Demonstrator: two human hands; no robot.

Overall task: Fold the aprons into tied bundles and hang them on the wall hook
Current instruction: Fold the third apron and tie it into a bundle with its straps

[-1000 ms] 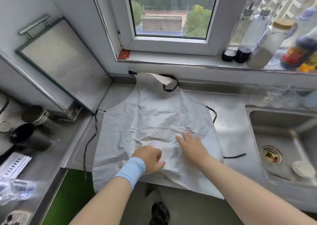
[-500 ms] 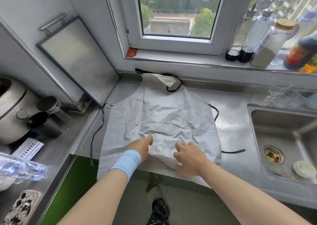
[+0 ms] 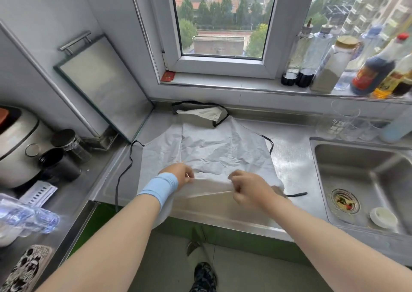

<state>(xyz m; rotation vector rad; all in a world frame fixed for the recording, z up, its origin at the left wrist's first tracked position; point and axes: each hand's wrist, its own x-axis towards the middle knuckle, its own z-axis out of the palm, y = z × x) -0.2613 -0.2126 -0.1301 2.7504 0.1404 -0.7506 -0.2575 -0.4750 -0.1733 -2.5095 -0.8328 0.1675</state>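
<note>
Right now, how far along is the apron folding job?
Done: the apron lies spread on the counter. In hand: the left hand and right hand pinch its near hem, apparently starting the first fold. Left: folding it up, tying the loose black ties, and hanging; no hook is in view.

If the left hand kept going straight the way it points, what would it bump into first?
The apron: the left hand pinches its near edge, so going on it would slide over the crumpled cloth, probably towards the wall under the window. Depth is unclear.
</note>
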